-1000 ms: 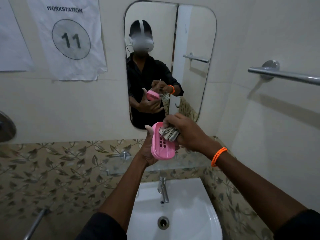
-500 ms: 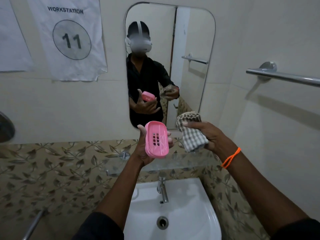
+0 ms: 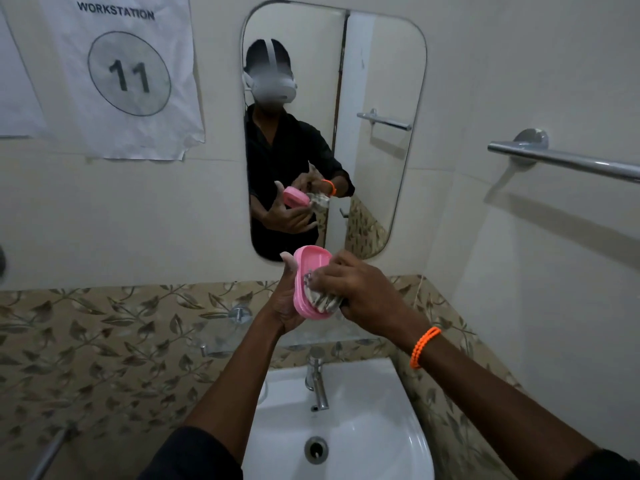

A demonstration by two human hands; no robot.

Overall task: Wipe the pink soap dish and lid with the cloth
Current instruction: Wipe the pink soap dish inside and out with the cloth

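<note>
My left hand [image 3: 284,306] holds the pink soap dish [image 3: 309,271] upright from behind, its hollow side facing me, in front of the mirror's lower edge. My right hand [image 3: 360,292] grips the bunched checked cloth [image 3: 320,299] and presses it into the lower half of the dish. The cloth covers the dish's drain holes. The mirror shows the same grip from the other side. No separate lid is in view.
A white basin [image 3: 346,438] with a chrome tap [image 3: 317,379] sits directly below my hands. A glass shelf [image 3: 221,337] runs along the leaf-patterned tiles. A chrome towel bar [image 3: 568,161] juts from the right wall. The mirror [image 3: 377,81] hangs straight ahead.
My right hand had drawn the cloth away to the right of the dish; now it is back on the dish, pressing the cloth into its lower half.
</note>
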